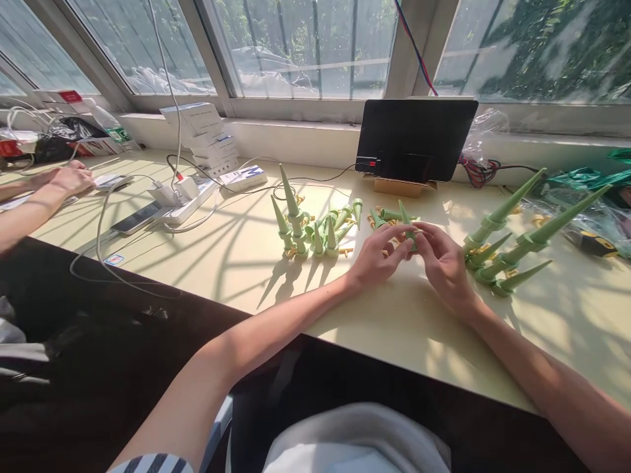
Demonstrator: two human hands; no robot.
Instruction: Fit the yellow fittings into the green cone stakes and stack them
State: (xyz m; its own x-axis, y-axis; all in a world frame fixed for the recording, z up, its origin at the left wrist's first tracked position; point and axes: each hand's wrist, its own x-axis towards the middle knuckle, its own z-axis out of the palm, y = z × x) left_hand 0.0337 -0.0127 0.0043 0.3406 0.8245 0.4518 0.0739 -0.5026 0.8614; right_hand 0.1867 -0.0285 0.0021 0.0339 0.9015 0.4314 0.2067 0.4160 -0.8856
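Observation:
My left hand (377, 256) and my right hand (447, 270) meet over the table, fingertips closed around a small green pointed cone (406, 220) whose tip stands up between them. Its lower part is hidden by my fingers. Just behind my hands lie more green pieces (392, 214) with yellow-brown bits. To the left stands a cluster of green cones (296, 220), some upright on collared bases. On the right, close to my right hand, several long green cones (517, 246) lean up and to the right, with yellow-brown parts at their bases.
A black tablet (417, 139) leans on a cardboard stand at the back. White boxes (202, 138), a power strip (194, 202), a phone (138, 218) and loose cables lie to the left. Another person's hands (69, 177) are at far left. Plastic wrapping (599, 210) lies at right.

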